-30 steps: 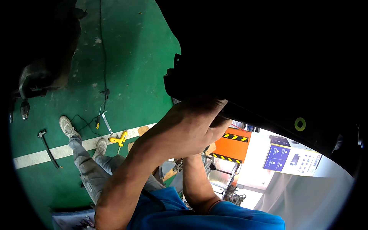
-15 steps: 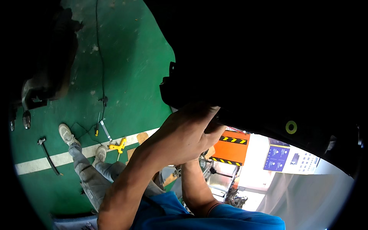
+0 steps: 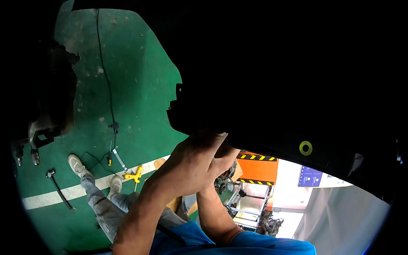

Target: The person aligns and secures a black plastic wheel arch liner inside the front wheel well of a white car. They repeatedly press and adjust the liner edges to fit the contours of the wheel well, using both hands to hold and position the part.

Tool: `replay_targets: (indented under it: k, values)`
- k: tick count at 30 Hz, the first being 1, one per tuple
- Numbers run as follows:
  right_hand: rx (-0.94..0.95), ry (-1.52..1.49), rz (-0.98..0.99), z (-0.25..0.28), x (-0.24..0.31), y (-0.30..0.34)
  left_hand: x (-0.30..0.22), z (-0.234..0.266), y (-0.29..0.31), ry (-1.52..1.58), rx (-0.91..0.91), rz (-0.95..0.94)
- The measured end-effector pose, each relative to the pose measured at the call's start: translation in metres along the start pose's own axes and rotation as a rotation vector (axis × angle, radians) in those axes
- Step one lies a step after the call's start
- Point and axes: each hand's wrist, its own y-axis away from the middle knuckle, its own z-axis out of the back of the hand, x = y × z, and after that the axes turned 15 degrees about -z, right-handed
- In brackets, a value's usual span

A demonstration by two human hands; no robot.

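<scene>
A large black panel (image 3: 263, 142), too dark to show much detail, fills the upper right and bears a yellow-green ring mark (image 3: 305, 148). At its lower edge, my left hand (image 3: 191, 159) is raised with bent fingers closed against the rim. The fingertips, and whatever they grip, are lost in shadow. My right forearm (image 3: 214, 210) rises behind the left wrist. The right hand is mostly covered by the left one, so its fingers cannot be made out. Both hands are close together, near a small dark bracket (image 3: 179, 90) on the panel's left end.
Dark metal parts (image 3: 51, 127) hang at the left. On the green floor lie a hammer (image 3: 60, 189), a yellow glue gun (image 3: 135, 174) and a black cable (image 3: 108, 85). A grey-trousered leg (image 3: 100, 199) is below. An orange striped panel (image 3: 257, 170) and metal rack (image 3: 248, 208) stand beyond.
The view has shifted, so the panel edge and my hands appear slightly lower and further left. Both hands keep nearly the same pose at the rim.
</scene>
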Motion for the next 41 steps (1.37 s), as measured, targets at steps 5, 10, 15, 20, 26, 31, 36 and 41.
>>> replay_targets:
  k: [5,10,15,20,26,31,36,41]
  values:
    - [0.004,0.009,0.080,0.004,0.007,0.000,-0.003,0.003,-0.001,-0.029,0.092,0.050]
    - [0.030,0.053,0.147,0.004,-0.005,-0.004,0.001,0.002,0.000,-0.026,0.080,0.049]
    - [-0.005,0.025,0.088,0.000,0.020,0.000,0.003,-0.004,0.003,-0.105,0.095,0.048]
    - [0.086,-0.001,0.005,0.016,0.004,0.008,0.000,-0.005,0.004,-0.183,0.158,0.134]
    - [0.228,0.194,-0.166,0.036,-0.026,0.029,0.000,-0.002,0.006,-0.236,0.221,0.161]
    - [0.381,0.153,-0.477,0.032,-0.103,0.073,0.005,0.008,0.002,-0.265,0.317,0.098]
    - [0.493,0.199,-0.927,0.006,-0.219,0.175,0.010,0.004,0.004,-0.339,0.362,-0.055]
    - [0.735,0.321,-1.195,-0.041,-0.311,0.292,0.030,0.013,0.012,-0.274,0.372,-0.221]
